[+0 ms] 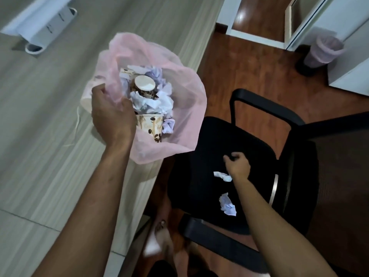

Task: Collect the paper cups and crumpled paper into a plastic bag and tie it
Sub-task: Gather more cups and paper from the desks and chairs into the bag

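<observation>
Desk (50,136) w/ pink plastic bag (185,108) at its edge, cups n paper inside. Left hand (111,114) pinching the rim. Right hand (237,164) curled low over chair seat (199,166), beside crumpled paper (222,176), grip unclear.

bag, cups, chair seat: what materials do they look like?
Pink bag: thin plastic film, translucent, since the table shows through it. Cups: printed paper, matte, stained brown. Chair seat: black, probably fabric or mesh; too dark to tell the weave.
</observation>
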